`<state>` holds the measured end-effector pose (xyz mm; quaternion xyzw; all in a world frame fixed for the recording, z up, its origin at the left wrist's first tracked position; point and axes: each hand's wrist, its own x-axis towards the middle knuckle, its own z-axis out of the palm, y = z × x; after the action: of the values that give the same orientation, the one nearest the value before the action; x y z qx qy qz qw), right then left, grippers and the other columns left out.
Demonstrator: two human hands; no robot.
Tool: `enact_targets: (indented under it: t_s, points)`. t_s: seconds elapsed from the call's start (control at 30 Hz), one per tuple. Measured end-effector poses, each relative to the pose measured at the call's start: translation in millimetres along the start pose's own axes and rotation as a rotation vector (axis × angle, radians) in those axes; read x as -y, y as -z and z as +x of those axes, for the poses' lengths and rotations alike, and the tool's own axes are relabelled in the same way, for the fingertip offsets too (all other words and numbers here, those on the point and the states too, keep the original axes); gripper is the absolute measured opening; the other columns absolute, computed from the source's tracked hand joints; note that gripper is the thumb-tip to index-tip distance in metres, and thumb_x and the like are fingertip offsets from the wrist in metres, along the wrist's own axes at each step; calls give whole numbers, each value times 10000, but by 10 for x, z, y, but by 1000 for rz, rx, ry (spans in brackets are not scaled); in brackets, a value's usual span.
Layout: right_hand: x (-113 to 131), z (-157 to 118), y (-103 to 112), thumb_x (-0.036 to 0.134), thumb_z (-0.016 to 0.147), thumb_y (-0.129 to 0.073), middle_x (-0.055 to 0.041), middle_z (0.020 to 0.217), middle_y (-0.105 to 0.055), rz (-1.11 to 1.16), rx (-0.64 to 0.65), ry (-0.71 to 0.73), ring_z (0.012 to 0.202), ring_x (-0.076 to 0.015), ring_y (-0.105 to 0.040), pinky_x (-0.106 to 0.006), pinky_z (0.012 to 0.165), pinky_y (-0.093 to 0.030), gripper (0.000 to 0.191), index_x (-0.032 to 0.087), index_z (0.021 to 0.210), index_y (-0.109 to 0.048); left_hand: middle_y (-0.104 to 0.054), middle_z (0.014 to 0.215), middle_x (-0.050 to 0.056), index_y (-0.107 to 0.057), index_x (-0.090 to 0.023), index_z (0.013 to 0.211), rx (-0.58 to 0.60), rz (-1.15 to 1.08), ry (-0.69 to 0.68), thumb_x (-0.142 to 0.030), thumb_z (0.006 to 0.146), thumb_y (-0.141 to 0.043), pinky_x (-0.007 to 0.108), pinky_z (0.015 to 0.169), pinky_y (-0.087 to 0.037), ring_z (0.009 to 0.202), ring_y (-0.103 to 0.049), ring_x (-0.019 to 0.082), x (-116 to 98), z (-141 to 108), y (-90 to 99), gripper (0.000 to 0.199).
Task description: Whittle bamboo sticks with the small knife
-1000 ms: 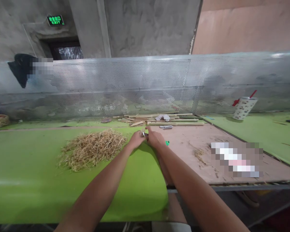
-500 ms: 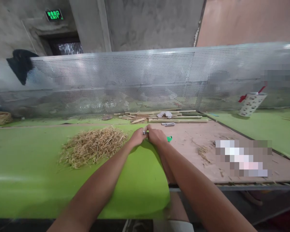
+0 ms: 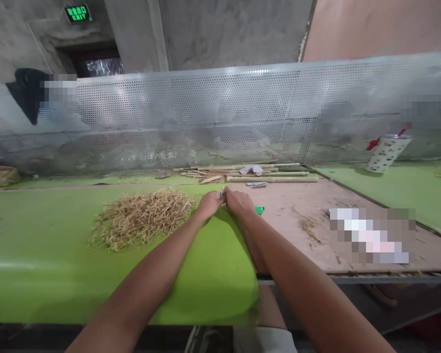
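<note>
My left hand [image 3: 210, 204] and my right hand [image 3: 240, 202] meet at the middle of the table, above the right edge of the green sheet [image 3: 213, 274]. Both are closed, fingertips together, around a small pale, greyish piece [image 3: 222, 195]. Its kind I cannot make out, since the fingers cover most of it. Left of my left hand lies a loose pile of short straw-coloured strips [image 3: 143, 218]. Just beyond my right wrist a bright green object [image 3: 259, 210] shows in part.
Bamboo sticks [image 3: 272, 179] lie along the back with crumpled paper [image 3: 251, 169] on them. Behind stands a perforated metal screen [image 3: 206, 122]. A patterned cup [image 3: 387, 154] stands at the right, a woven basket [image 3: 2, 175] at far left. Scraps [image 3: 310, 229] litter the bare board.
The view has tipped slightly, so the scene sits a little higher. My hands stay together in nearly the same place, with the fingers around the small piece shifted slightly.
</note>
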<state>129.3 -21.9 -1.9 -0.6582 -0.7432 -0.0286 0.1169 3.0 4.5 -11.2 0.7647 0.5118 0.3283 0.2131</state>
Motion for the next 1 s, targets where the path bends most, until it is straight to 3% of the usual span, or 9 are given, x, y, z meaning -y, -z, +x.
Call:
enact_targets:
  t_s: [0.2, 0.5, 0.63, 0.73, 0.83, 1.0]
  points:
    - [-24, 9, -27, 173, 925, -299, -161, 1054, -662, 37, -10, -52, 960, -252, -632, -344, 763, -432, 371, 164, 1277, -413, -607, 641, 43, -596, -160, 619, -29, 42, 14, -434, 759, -555, 245, 539, -267, 585, -492, 141, -10, 11, -23, 311]
    - [3, 18, 7, 166, 923, -280, -163, 1042, -660, 62, -12, -119, 955, -249, -630, -329, 749, -427, 362, 161, 1250, -436, -525, 532, 21, -600, -162, 606, -74, 75, 174, -584, 696, -569, 262, 496, -222, 485, -442, 132, -52, -33, -4, 433]
    - [-19, 6, 24, 211, 915, -346, -146, 1022, -662, 80, 17, -106, 926, -253, -634, -321, 718, -423, 348, 195, 1254, -420, -578, 611, 24, -598, -156, 658, -34, 25, 77, -484, 721, -581, 250, 527, -272, 563, -489, 142, -32, -22, 5, 334]
    - [-43, -16, 9, 228, 875, -435, -128, 1007, -672, 83, 3, -26, 900, -254, -641, -307, 694, -418, 480, 208, 1342, -329, -624, 732, 27, -605, -147, 773, 32, -48, -33, -363, 708, -609, 233, 577, -321, 638, -514, 139, -1, 1, 25, 226]
    - [-54, -29, -4, 234, 850, -472, -123, 1013, -677, 70, -2, 31, 913, -260, -640, -303, 696, -416, 590, 202, 1398, -254, -634, 777, 38, -602, -138, 834, 78, -73, -60, -346, 705, -615, 236, 608, -342, 670, -526, 147, 16, 8, 45, 245]
    - [-42, -24, -3, 227, 870, -423, -111, 1037, -672, 39, 25, 29, 931, -245, -635, -300, 711, -419, 408, 219, 1277, -400, -631, 744, 43, -599, -140, 778, 71, -33, -70, -311, 718, -611, 232, 600, -324, 657, -515, 147, -6, -2, 59, 182]
